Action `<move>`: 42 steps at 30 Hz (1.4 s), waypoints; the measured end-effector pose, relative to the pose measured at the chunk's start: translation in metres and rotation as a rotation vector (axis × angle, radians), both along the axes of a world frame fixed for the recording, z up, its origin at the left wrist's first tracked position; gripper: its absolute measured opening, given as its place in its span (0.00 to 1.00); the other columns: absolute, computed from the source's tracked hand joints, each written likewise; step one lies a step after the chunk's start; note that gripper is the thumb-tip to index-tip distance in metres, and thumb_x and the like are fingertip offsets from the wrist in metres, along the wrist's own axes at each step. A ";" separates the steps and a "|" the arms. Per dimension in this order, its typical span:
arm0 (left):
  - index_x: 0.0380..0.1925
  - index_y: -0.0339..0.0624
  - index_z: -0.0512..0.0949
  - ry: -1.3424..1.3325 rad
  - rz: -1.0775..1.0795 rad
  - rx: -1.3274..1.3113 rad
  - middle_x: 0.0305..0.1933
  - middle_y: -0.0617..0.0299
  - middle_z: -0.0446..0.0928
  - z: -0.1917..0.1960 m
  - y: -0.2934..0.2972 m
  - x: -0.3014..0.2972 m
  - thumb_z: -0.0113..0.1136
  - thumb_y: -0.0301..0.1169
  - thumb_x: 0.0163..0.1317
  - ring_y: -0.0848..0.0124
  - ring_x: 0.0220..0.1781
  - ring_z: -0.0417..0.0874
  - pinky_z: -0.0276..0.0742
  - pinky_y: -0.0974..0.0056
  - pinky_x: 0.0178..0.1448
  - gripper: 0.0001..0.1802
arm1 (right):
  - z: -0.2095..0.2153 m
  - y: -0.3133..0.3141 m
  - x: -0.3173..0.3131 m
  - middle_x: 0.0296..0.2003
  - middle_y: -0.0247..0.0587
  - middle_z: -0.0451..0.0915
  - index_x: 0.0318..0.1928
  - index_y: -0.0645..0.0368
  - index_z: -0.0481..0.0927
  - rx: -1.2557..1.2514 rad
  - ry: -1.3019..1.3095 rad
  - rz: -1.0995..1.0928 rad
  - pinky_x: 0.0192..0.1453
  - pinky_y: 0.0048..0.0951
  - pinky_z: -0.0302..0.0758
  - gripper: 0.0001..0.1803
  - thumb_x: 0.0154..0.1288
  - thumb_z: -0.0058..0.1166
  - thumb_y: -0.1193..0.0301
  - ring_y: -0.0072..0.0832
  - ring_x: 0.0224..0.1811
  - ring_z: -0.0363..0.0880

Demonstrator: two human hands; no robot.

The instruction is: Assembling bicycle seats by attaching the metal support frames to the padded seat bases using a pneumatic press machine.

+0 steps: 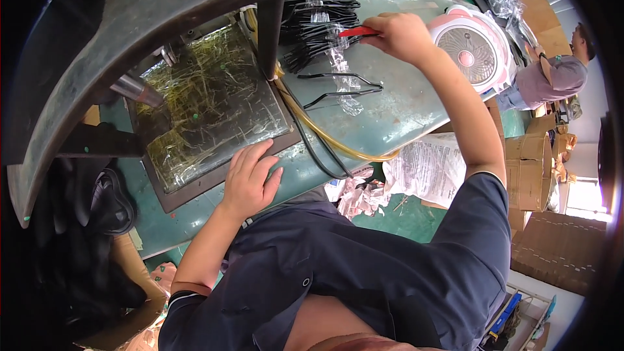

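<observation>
My right hand [402, 38] is closed around a slim, pointed red tool [359, 31], which looks like a cutter. Its tip lies over the clear tape [337, 45] on a bundle of bent black metal rods [318, 16] at the far side of the bench. Closer to me, two more black rods [348, 92] lie apart from the bundle, with clear tape across them. My left hand [250, 182] is open, its fingers spread at the near edge of a dark, tape-covered plate [218, 107] on the machine. Nothing is in it.
The machine's heavy metal frame [130, 10] arches over the left side. A yellow hose [325, 136] and a black cable cross the green bench [400, 107]. To the right stand a pink-and-white fan [465, 57], cardboard boxes [528, 169] and another person [552, 81].
</observation>
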State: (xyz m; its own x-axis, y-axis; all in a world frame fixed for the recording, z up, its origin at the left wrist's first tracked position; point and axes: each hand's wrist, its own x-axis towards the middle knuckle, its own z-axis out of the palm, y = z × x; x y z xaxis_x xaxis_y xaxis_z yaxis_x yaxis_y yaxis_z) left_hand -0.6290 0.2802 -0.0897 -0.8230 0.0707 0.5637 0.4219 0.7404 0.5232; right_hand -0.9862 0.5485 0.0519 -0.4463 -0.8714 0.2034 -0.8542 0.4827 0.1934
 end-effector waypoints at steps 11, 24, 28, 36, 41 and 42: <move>0.45 0.39 0.84 -0.005 0.023 0.006 0.65 0.47 0.83 0.000 0.001 -0.003 0.75 0.25 0.61 0.48 0.60 0.87 0.81 0.46 0.65 0.13 | 0.035 0.031 0.003 0.34 0.38 0.90 0.50 0.51 0.92 -0.190 -0.089 -0.030 0.39 0.40 0.82 0.18 0.65 0.77 0.56 0.40 0.34 0.88; 0.44 0.39 0.84 -0.007 0.032 -0.038 0.65 0.48 0.83 0.001 0.004 -0.005 0.75 0.24 0.59 0.48 0.61 0.86 0.81 0.46 0.66 0.14 | -0.013 -0.042 -0.037 0.31 0.43 0.88 0.46 0.47 0.88 -0.080 -0.040 -0.135 0.43 0.53 0.83 0.20 0.73 0.64 0.45 0.50 0.39 0.89; 0.43 0.39 0.85 0.002 0.039 -0.044 0.65 0.49 0.83 0.001 0.004 -0.003 0.74 0.24 0.60 0.49 0.60 0.86 0.81 0.47 0.66 0.12 | -0.005 -0.041 -0.021 0.36 0.42 0.90 0.52 0.45 0.91 -0.049 0.025 -0.137 0.44 0.48 0.84 0.20 0.71 0.69 0.47 0.48 0.40 0.89; 0.42 0.39 0.85 0.004 0.031 -0.052 0.64 0.48 0.83 0.001 0.004 -0.005 0.74 0.24 0.60 0.49 0.60 0.86 0.80 0.47 0.66 0.11 | -0.014 -0.054 -0.033 0.35 0.43 0.90 0.50 0.47 0.90 0.014 -0.043 -0.207 0.45 0.51 0.83 0.19 0.73 0.66 0.48 0.50 0.41 0.89; 0.41 0.39 0.85 0.019 0.023 -0.035 0.64 0.48 0.83 0.002 0.002 -0.004 0.73 0.23 0.60 0.49 0.60 0.87 0.81 0.47 0.65 0.10 | 0.017 -0.030 -0.041 0.34 0.44 0.89 0.50 0.49 0.91 0.241 0.001 -0.326 0.45 0.50 0.83 0.19 0.72 0.68 0.49 0.49 0.40 0.89; 0.41 0.39 0.85 0.013 0.020 -0.029 0.63 0.48 0.83 0.002 0.003 -0.003 0.73 0.23 0.60 0.49 0.60 0.87 0.81 0.47 0.66 0.10 | 0.024 -0.020 -0.037 0.34 0.44 0.89 0.50 0.49 0.91 0.242 0.006 -0.328 0.45 0.50 0.83 0.19 0.72 0.68 0.49 0.49 0.40 0.89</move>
